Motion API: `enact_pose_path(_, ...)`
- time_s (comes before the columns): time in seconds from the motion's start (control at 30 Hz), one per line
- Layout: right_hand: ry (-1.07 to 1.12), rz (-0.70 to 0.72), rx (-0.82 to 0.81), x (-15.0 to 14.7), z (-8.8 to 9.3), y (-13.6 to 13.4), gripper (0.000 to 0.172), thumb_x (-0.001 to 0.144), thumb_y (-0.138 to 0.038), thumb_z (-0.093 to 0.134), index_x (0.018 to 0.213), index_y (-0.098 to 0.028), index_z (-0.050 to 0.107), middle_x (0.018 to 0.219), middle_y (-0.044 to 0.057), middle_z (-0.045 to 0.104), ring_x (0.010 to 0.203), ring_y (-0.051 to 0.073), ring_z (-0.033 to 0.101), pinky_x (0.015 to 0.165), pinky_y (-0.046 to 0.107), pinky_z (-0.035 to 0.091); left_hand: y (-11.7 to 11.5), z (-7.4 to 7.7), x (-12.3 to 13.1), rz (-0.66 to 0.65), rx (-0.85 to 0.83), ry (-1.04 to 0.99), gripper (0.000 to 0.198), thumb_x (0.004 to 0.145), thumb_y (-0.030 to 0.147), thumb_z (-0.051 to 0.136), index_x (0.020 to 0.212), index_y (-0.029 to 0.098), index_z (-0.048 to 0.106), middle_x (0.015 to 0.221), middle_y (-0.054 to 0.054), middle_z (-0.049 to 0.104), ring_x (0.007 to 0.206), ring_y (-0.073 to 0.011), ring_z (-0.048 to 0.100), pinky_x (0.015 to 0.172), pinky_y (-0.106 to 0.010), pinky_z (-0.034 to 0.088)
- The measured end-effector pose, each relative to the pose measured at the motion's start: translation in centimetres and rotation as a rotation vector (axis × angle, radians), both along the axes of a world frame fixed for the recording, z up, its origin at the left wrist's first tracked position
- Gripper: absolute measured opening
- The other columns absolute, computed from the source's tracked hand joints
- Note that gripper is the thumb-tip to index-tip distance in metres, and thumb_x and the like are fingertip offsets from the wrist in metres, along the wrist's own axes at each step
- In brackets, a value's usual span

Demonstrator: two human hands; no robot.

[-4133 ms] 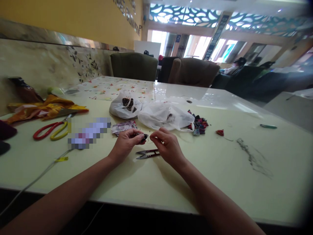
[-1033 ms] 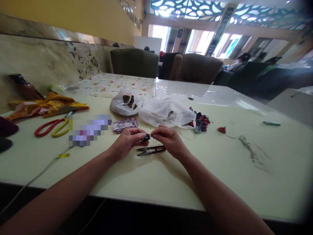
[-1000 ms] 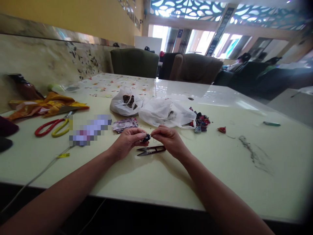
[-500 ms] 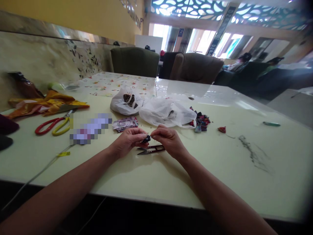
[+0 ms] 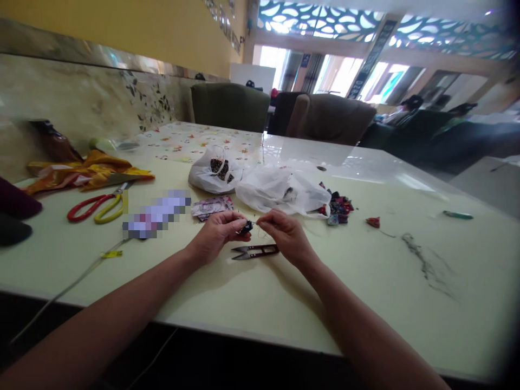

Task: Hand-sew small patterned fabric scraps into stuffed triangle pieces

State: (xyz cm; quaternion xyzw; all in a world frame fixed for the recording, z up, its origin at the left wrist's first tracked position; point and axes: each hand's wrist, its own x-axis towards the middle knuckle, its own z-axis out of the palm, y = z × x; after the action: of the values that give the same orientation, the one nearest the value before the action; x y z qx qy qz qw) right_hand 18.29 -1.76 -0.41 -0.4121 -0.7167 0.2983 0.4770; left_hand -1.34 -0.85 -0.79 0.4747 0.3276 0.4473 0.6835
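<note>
A pale surface (image 5: 365,303) carries everything. Crumpled orange cloth (image 5: 97,170) lies at its left side; near the middle sits a white plastic bag (image 5: 280,189), touching a smaller bag (image 5: 203,176) that holds dark brown bits. The left hand (image 5: 219,233) and right hand (image 5: 282,233) face each other — close, but apart. Scissors (image 5: 97,207) with red and yellow handles rest well left of them, and thread snips (image 5: 247,253), blades spread, lie just in front. A heap of fabric pieces (image 5: 341,208) is beside the big bag. Smallest, a dark fabric piece (image 5: 245,227) is clamped between the left thumb and fingers. The right fingertips are pinched together beside it — apparently with thread (image 5: 262,231), though too fine to be certain.
</note>
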Motion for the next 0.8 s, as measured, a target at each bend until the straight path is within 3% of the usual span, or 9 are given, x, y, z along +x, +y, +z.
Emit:
enact_pose_path(0.2, -0.02, -0.036, -0.003, 0.7, 0.4, 0.2, 0.012, 0.085, -0.023, 0.06, 0.074, -0.018, 0.06, 0.071, -0.001, 0.054, 0.069, 0.013, 0.048, 0.067, 0.027, 0.039, 0.1, -0.1, -0.1, 0.012, -0.021, -0.067, 0.023, 0.073, 0.031, 0.079, 0.084, 0.014, 0.069, 0.075, -0.001, 0.067, 0.067, -0.0118, 0.065, 0.072, -0.028, 0.057)
enact_pose_path(0.47, -0.055, -0.115, 0.089, -0.6, 0.2, -0.7, 0.015, 0.083, -0.017, 0.055, 0.069, -0.019, 0.053, 0.067, -0.002, 0.051, 0.065, 0.012, 0.045, 0.063, 0.027, 0.037, 0.1, -0.2, 0.2, 0.033, -0.034, -0.069, 0.024, 0.072, 0.032, 0.08, 0.081, 0.014, 0.067, 0.075, -0.001, 0.067, 0.064, -0.0115, 0.064, 0.069, -0.029, 0.057)
enact_pose_path(0.8, -0.043, -0.139, 0.11, -1.9, -0.4, -1.3, 0.017, 0.084, -0.017, 0.056, 0.067, -0.019, 0.052, 0.065, -0.001, 0.053, 0.063, 0.013, 0.047, 0.063, 0.026, 0.038, -0.7, -0.2, 0.9, -0.001, -0.023, 0.04, 0.028, 0.069, 0.034, 0.081, 0.079, 0.013, 0.066, 0.072, 0.001, 0.064, 0.062, -0.0124, 0.065, 0.068, -0.028, 0.056)
